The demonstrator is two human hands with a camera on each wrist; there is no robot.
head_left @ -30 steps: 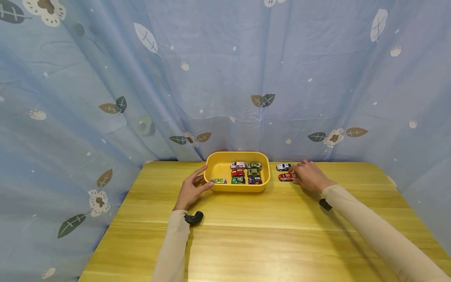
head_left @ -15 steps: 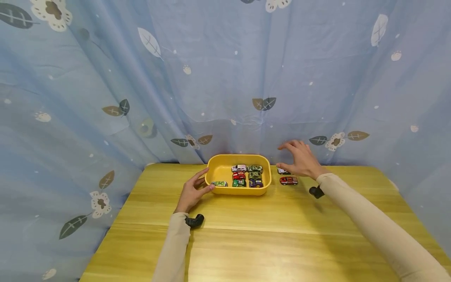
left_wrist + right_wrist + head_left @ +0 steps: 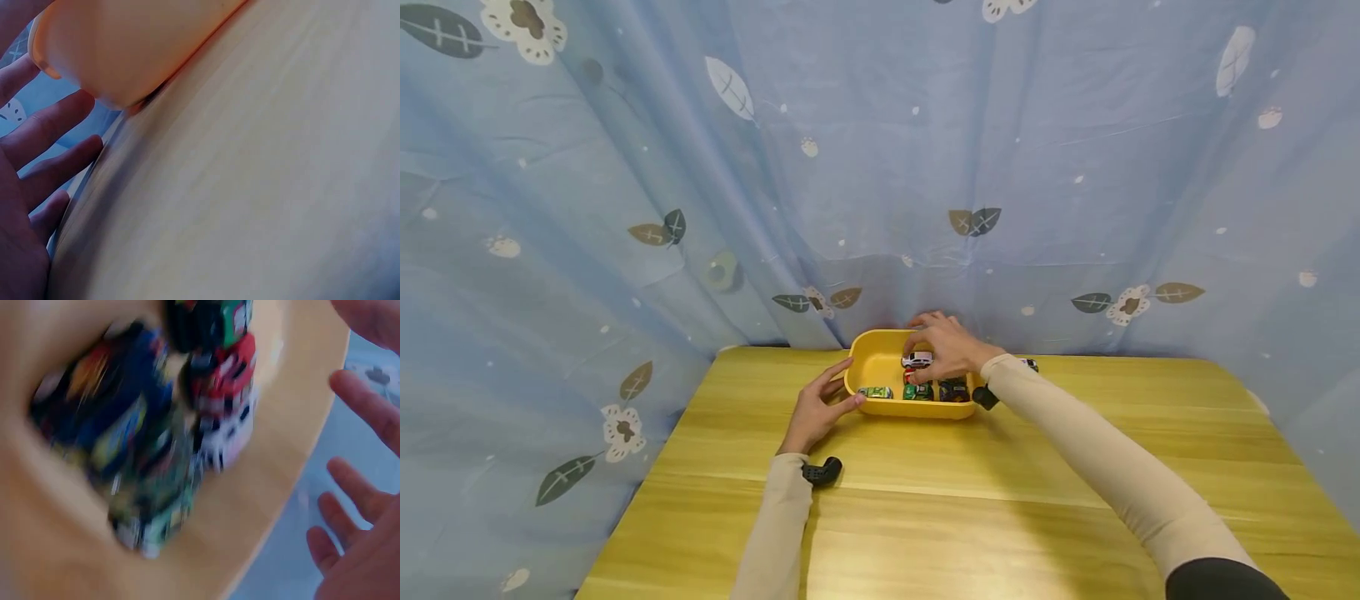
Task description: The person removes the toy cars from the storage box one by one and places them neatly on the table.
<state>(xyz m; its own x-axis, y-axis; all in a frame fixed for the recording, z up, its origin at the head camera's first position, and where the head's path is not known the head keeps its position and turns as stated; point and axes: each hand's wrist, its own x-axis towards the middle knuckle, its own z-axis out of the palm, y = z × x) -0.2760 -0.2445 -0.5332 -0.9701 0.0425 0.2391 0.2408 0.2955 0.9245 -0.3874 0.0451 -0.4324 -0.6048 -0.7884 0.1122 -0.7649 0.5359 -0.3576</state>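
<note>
A yellow plastic bin (image 3: 917, 409) holds several toy cars. My left hand (image 3: 817, 410) rests against its left end, thumb at the front rim and fingers along the side, mostly straight in the left wrist view. Over the right half of the bin is my right hand (image 3: 950, 346), fingers spread and nothing held. Below and beside it show a white car (image 3: 917, 360), a green car (image 3: 917, 391), a dark purple car (image 3: 953, 390) and a red car (image 3: 226, 375). A light green car (image 3: 876, 392) lies alone at the bin's front left.
On the wooden table (image 3: 910, 517), right of the bin, another white car (image 3: 1031, 364) peeks out behind my right sleeve. A blue patterned curtain (image 3: 880, 167) hangs right behind the table's back edge. Black wrist cameras hang under both wrists.
My right hand has left the two cars on the table, lifted, and moved left over the bin. The red car on the table is now hidden by the sleeve. My left hand stays at the bin.
</note>
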